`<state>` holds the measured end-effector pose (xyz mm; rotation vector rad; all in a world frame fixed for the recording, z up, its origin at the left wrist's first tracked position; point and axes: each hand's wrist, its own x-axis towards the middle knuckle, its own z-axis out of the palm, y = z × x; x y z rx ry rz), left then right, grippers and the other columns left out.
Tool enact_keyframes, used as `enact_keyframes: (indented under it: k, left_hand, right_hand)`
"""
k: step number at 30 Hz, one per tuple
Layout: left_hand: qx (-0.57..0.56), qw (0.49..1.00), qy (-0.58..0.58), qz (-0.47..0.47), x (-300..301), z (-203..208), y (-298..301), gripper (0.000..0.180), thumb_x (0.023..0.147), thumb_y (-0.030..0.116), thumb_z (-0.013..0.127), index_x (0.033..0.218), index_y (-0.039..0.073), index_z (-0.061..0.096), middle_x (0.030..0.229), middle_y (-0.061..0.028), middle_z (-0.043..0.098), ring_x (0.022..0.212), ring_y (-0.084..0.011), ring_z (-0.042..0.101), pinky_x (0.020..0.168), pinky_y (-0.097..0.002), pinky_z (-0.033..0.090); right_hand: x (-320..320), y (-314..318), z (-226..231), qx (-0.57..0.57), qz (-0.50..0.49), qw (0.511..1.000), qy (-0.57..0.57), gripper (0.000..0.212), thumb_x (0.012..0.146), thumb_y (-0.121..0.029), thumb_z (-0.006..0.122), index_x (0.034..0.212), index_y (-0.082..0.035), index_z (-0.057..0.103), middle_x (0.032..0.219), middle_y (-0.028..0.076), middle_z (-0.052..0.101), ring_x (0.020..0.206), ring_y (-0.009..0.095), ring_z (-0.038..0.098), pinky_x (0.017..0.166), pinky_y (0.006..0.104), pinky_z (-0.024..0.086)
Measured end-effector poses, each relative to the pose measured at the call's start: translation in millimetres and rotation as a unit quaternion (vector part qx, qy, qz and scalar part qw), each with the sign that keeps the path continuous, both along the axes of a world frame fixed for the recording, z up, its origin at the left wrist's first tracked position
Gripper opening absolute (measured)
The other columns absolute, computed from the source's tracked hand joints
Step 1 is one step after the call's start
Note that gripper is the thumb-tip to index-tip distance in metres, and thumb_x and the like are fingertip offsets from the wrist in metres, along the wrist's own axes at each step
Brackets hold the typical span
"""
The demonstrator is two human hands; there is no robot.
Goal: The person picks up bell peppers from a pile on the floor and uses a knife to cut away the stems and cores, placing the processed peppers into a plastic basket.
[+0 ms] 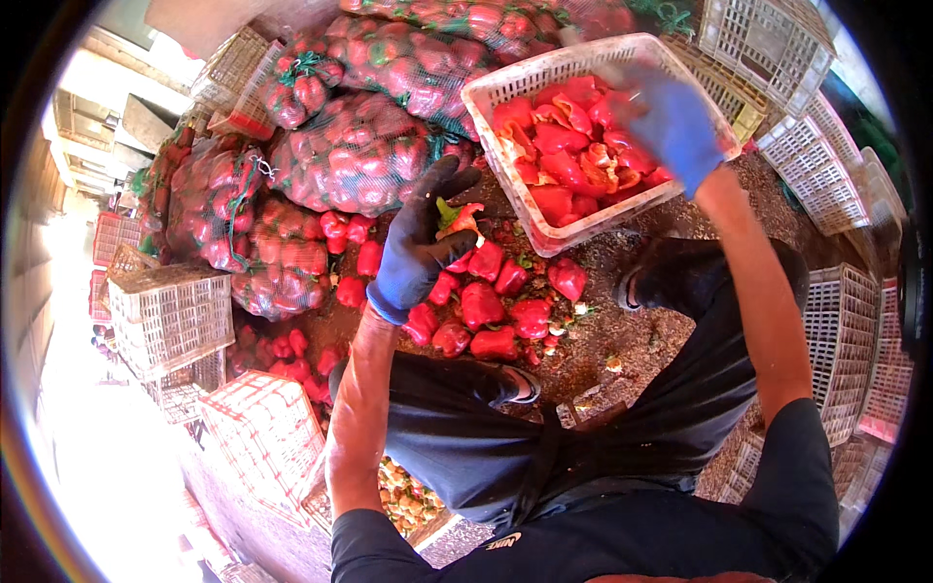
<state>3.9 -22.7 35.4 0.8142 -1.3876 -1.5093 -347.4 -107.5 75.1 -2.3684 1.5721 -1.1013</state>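
My left hand (412, 243), in a blue and black glove, is closed around a pepper core (457, 218) with a green stem and a strip of red flesh. Below it, several whole red peppers (483, 304) lie loose on the ground. Over the right part of a white plastic crate (566, 235), my right hand (671, 124) in a blue glove is smeared by motion. Its fingers, and anything in them, cannot be made out. Cut red pepper pieces (564, 146) fill much of that crate.
Mesh sacks of red peppers (340, 155) are heaped at the far left and back. Plastic crates stand along both sides, among them a stack (173, 316) at left and one (838, 335) at right. Pale cores (408, 500) lie by my left leg. Scraps litter the ground between my feet.
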Motion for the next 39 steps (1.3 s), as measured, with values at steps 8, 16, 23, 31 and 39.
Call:
enact_keyframes:
  k: [8, 16, 23, 31, 39]
  left_hand:
    - [-0.145, 0.979, -0.144, -0.002, -26.3, -5.5, 0.5, 0.082, 0.082, -0.010, 0.077, 0.155, 0.000, 0.040, 0.153, -0.0135, 0.051, 0.142, -0.0219, 0.048, 0.118, -0.0367, 0.040]
    - [-0.171, 0.959, -0.205, 0.094, -28.6, -17.7, 7.6, 0.065, 0.082, -0.002, 0.082, 0.142, 0.000, 0.056, 0.131, -0.0113, 0.069, 0.120, -0.0190, 0.066, 0.103, -0.0343, 0.053]
    - [-0.159, 0.969, -0.156, 0.108, -32.4, -0.5, 6.5, 0.062, 0.081, 0.001, 0.084, 0.138, 0.001, 0.059, 0.128, -0.0111, 0.071, 0.118, -0.0198, 0.068, 0.101, -0.0350, 0.054]
    - [-0.375, 0.793, -0.451, 0.164, -2.2, 29.8, 18.0, 0.058, 0.082, 0.011, 0.085, 0.135, 0.006, 0.063, 0.122, -0.0166, 0.071, 0.109, -0.0325, 0.071, 0.093, -0.0393, 0.058]
    - [-0.035, 0.756, -0.559, 0.338, 150.0, 45.9, 145.0, 0.041, 0.085, 0.012, 0.083, 0.123, 0.001, 0.071, 0.123, -0.0135, 0.073, 0.111, -0.0204, 0.068, 0.097, -0.0348, 0.054]
  right_hand:
    - [101.5, 60.5, -25.5, 0.137, 0.248, 0.955, -0.092, 0.032, 0.088, -0.030, 0.078, 0.109, -0.007, 0.074, 0.095, 0.018, 0.073, 0.084, 0.031, 0.073, 0.075, 0.0400, 0.057]
    - [117.6, 53.7, -49.9, 0.317, 0.248, 0.869, -0.289, 0.024, 0.089, -0.023, 0.080, 0.099, -0.002, 0.074, 0.074, 0.009, 0.070, 0.066, 0.017, 0.067, 0.064, 0.0352, 0.055]
    - [115.3, 60.8, -20.9, 0.463, 0.205, 0.792, -0.340, 0.022, 0.092, -0.019, 0.077, 0.105, -0.002, 0.073, 0.078, 0.003, 0.070, 0.068, 0.013, 0.067, 0.062, 0.0317, 0.054]
    - [122.7, 53.8, -22.3, 0.276, 0.213, 0.921, -0.173, 0.029, 0.091, -0.034, 0.074, 0.094, -0.005, 0.071, 0.077, 0.017, 0.071, 0.070, 0.024, 0.070, 0.067, 0.0400, 0.055]
    - [-9.6, -11.4, 4.7, -0.024, -0.073, 0.994, 0.078, 0.024, 0.081, -0.021, 0.075, 0.096, -0.002, 0.073, 0.079, 0.024, 0.069, 0.075, 0.042, 0.070, 0.067, 0.0500, 0.054]
